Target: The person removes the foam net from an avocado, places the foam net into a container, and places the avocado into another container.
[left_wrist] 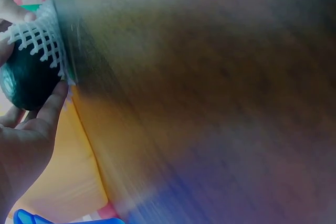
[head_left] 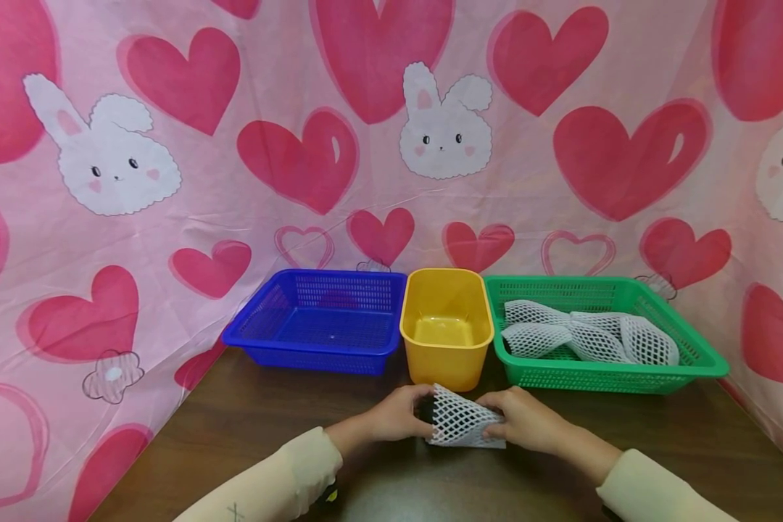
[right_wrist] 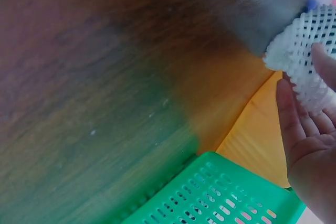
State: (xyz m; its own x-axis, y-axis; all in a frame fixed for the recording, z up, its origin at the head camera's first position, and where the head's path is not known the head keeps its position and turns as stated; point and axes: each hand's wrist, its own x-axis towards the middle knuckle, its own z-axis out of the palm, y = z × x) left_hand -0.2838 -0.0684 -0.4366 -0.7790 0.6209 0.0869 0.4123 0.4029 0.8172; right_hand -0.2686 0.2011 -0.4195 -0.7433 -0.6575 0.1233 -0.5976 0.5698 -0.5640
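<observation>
Over the table in front of the yellow bin, my left hand (head_left: 398,417) holds a dark green, egg-shaped fruit that looks like an avocado (left_wrist: 30,80). A white foam net sleeve (head_left: 460,420) covers part of it. The fruit's bare end shows in the left wrist view, pointing toward the left palm. My right hand (head_left: 528,422) grips the sleeve from the other side, its thumb pressed on the mesh in the right wrist view. From the head, most of the fruit is hidden behind the left fingers and the net.
Behind the hands stand a blue basket (head_left: 313,360) on the left, the yellow bin (head_left: 446,366) in the middle and a green basket (head_left: 600,378) on the right. Several white foam nets (head_left: 594,337) lie in the green basket. A heart-patterned cloth (head_left: 378,188) hangs behind the table (head_left: 248,428).
</observation>
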